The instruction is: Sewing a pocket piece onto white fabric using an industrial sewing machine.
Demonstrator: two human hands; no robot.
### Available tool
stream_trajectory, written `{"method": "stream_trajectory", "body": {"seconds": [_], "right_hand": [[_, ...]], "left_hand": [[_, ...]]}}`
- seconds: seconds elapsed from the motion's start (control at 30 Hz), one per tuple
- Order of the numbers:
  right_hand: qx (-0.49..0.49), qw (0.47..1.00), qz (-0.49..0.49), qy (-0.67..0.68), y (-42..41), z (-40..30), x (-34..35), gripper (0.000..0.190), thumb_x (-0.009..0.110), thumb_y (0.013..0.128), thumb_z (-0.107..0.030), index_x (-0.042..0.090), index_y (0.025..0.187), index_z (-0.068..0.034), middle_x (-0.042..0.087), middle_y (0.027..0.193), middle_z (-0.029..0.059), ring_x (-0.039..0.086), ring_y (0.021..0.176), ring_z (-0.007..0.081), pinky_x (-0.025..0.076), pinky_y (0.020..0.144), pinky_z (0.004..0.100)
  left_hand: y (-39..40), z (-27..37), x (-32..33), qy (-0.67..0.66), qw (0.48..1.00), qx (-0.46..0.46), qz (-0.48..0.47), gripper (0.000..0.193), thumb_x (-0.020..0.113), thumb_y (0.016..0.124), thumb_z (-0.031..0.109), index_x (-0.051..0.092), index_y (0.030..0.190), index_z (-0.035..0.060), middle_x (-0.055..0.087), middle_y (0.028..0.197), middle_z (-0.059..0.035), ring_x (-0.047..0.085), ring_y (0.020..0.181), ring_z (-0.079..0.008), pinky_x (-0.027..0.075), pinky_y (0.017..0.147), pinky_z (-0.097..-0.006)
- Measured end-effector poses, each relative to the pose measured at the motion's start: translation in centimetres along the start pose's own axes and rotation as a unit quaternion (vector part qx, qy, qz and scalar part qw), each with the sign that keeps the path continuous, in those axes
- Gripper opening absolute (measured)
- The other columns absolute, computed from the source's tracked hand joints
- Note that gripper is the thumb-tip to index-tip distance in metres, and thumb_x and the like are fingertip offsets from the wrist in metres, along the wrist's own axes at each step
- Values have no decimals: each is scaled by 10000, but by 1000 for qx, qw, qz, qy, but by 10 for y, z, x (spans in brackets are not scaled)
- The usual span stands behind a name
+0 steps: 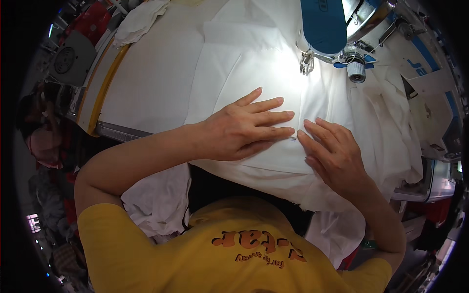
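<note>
White fabric (256, 161) with seams spreads over the sewing table in front of me and hangs past its near edge. My left hand (253, 122) lies palm down on it, fingers spread and pointing right. Just to its right, my right hand (335, 154) rests on the same cloth with bent fingers, its thumb apart from them. Between the fingertips of both hands lies a small shiny piece (292, 138), too small to identify. Beyond my hands, the sewing machine's presser foot (307, 65) stands over the brightly lit fabric, under the blue-fronted machine head (324, 25).
A thread tension knob (356, 71) juts from the machine head. Gathered white fabric (388, 121) lies at the right. Along the left table edge run a yellow strip (110, 84) and a ruler (121, 132). A folded white cloth (141, 22) lies at the far left, and another person (44, 135) sits beyond.
</note>
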State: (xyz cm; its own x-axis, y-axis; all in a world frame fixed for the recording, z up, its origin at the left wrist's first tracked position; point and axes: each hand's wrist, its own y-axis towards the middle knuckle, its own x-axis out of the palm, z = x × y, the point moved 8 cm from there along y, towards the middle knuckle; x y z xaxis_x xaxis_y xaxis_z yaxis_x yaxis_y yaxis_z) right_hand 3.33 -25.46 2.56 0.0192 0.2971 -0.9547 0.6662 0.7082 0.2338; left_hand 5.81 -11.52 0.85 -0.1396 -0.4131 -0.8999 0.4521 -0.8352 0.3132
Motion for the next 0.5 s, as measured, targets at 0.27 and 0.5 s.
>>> {"method": "stream_trajectory", "body": {"seconds": [0.27, 0.5], "right_hand": [[9, 1000, -13, 13, -5, 7, 10, 471, 586, 802, -76, 558, 1267, -141, 504, 1329, 128, 435, 1272, 333, 286, 1061, 563], [-57, 998, 27, -15, -3, 8, 3, 427, 623, 783, -232, 617, 1206, -176, 547, 1264, 86, 500, 1140, 278, 387, 932, 423]], "left_hand": [[-1, -1, 1, -8, 998, -12, -60, 441, 577, 895, 193, 525, 1330, 248, 411, 1455, -74, 340, 1365, -337, 230, 1098, -615], [-6, 4, 4, -8, 996, -35, -83, 440, 549, 911, 284, 511, 1342, 201, 395, 1462, -99, 325, 1376, -333, 218, 1105, -596]]}}
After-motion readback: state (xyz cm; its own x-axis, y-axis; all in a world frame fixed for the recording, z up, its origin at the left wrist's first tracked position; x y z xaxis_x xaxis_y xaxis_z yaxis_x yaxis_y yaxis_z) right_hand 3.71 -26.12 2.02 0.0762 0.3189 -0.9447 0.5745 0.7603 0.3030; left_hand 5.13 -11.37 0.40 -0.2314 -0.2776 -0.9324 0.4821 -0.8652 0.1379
